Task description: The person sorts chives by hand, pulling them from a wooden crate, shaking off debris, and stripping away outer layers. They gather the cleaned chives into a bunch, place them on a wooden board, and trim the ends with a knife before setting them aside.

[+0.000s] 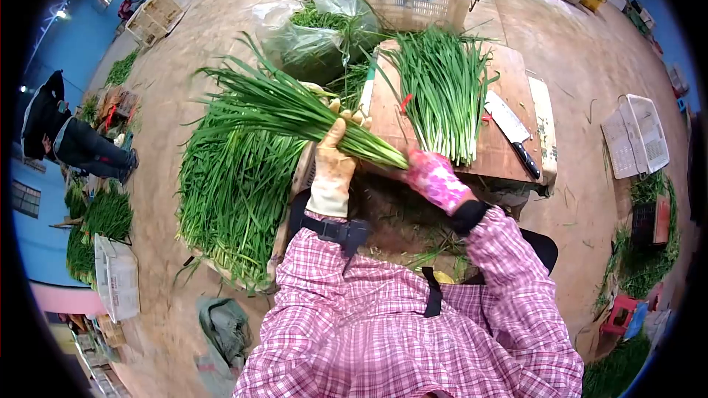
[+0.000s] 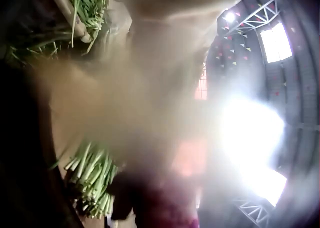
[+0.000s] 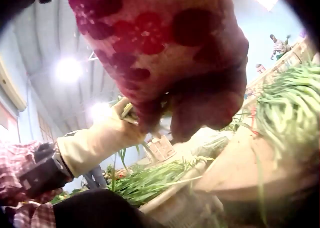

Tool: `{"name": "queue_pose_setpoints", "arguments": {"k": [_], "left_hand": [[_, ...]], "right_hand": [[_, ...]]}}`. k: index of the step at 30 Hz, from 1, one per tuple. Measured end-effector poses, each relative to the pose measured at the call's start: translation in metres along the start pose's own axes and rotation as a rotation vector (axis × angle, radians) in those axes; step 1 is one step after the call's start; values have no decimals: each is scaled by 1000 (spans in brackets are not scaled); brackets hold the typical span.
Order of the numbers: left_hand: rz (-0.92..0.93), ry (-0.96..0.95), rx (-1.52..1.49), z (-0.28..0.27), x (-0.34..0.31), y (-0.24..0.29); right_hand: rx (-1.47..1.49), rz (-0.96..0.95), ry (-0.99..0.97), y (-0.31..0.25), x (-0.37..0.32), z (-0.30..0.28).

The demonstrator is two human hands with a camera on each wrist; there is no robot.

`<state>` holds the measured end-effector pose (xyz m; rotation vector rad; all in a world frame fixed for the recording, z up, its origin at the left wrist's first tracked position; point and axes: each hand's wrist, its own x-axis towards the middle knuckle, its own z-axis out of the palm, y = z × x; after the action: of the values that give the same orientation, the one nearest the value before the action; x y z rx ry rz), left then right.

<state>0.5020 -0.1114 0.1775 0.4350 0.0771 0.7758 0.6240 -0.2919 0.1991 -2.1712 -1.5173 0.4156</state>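
A bunch of long green garlic chives (image 1: 295, 107) is held tilted in my left hand (image 1: 335, 162), which wears a cream rubber glove with its fingers wrapped round the stems. My right hand (image 1: 436, 179), in a pink flowered glove, has its curled fingers at the pale cut ends of that bunch. The right wrist view shows this flowered glove (image 3: 165, 43) close up, near the cream glove (image 3: 102, 140). On the wooden board (image 1: 509, 155) beside them lies a larger pile of chives (image 1: 442, 96). The left wrist view is mostly blurred by the glove.
A knife (image 1: 512, 133) with a black handle lies on the board's right side. At left, a basket is heaped with chives (image 1: 232, 191). A clear plastic bag (image 1: 276, 40) of greens and a white crate (image 1: 409, 0) stand beyond. Another person (image 1: 74, 133) stands far left.
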Motion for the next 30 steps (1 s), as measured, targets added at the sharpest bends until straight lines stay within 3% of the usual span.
{"name": "queue_pose_setpoints", "arguments": {"k": [2, 4, 6, 8, 10, 12, 17, 18, 21, 22, 24, 25, 28, 30], "left_hand": [[-25, 93, -7, -5, -16, 13], [-11, 76, -1, -8, -25, 17], [-24, 69, 5, -2, -32, 13], [-55, 114, 10, 19, -42, 6], [-111, 18, -6, 19, -47, 2], [-166, -74, 11, 17, -51, 2], [-202, -39, 30, 17, -55, -2], [-199, 0, 64, 16, -55, 0], [-197, 92, 162, 15, -55, 7], [-192, 101, 159, 15, -56, 9], [-190, 121, 156, 17, -59, 10], [-179, 126, 180, 18, -60, 12], [-175, 99, 173, 14, -60, 7], [-195, 86, 158, 18, -65, 2]], "right_hand": [[-182, -36, 15, 46, -24, 7], [442, 213, 64, 53, -30, -14], [490, 305, 78, 17, -24, -51], [559, 100, 104, -13, -14, -40], [497, 103, -216, -18, -2, -41], [738, 100, -176, -9, -3, -39], [333, -20, -107, -15, -12, -34], [71, -386, -1, 11, -10, -15], [301, 70, -217, 24, -33, -42], [-46, -78, -62, 42, -34, -36], [-387, 242, -133, 58, -37, -36], [-301, 367, -169, 47, -37, -48], [439, 215, 110, 4, -34, -43], [398, 20, 53, -9, -26, -23]]}}
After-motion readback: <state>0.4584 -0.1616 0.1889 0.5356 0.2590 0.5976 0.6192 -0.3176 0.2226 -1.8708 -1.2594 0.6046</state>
